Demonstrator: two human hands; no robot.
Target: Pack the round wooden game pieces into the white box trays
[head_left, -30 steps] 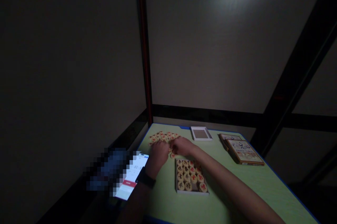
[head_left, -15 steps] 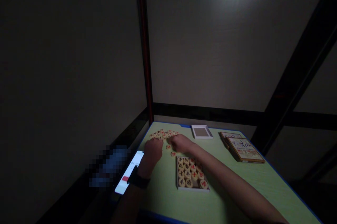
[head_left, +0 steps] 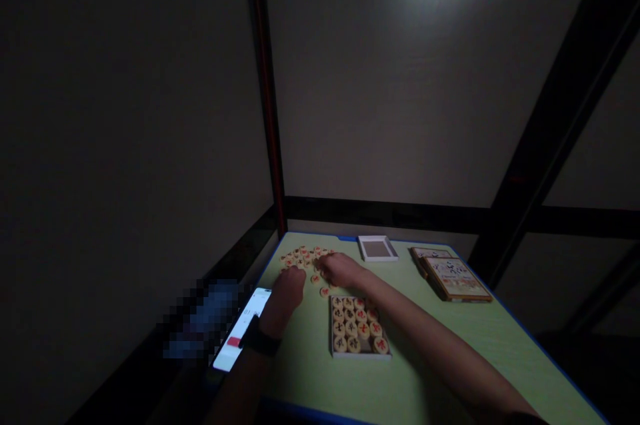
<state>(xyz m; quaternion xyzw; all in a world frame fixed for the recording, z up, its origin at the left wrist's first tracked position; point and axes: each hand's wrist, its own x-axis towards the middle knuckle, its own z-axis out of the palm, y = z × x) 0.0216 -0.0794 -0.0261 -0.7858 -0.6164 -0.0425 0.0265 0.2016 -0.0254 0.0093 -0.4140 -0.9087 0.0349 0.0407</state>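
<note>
Round Chinese chess pieces (head_left: pixel 304 256) with red or black characters lie in a loose cluster at the table's far left corner. My left hand (head_left: pixel 290 287), with a dark band on its wrist, is at the cluster's near edge, fingers curled; anything within them is hidden. At the cluster's right side, my right hand (head_left: pixel 343 270) has its fingers bent down among the pieces, and their tips are too small to make out. A single red-marked piece (head_left: pixel 325 292) lies nearer to me. Below my right forearm, a shallow box (head_left: pixel 361 356) holds rows of pieces, with a gap in its front row.
An open white box part (head_left: pixel 378 249) lies at the table's back. Two printed boxes (head_left: pixel 457 277) overlap at the right. A lit phone (head_left: pixel 240 332) rests along the left edge of the green table (head_left: pixel 440 352). Walls stand behind and left.
My left hand has drawn back slightly toward me, uncovering more of the cluster. My right hand stays beside the pieces. The whole view has shifted a little.
</note>
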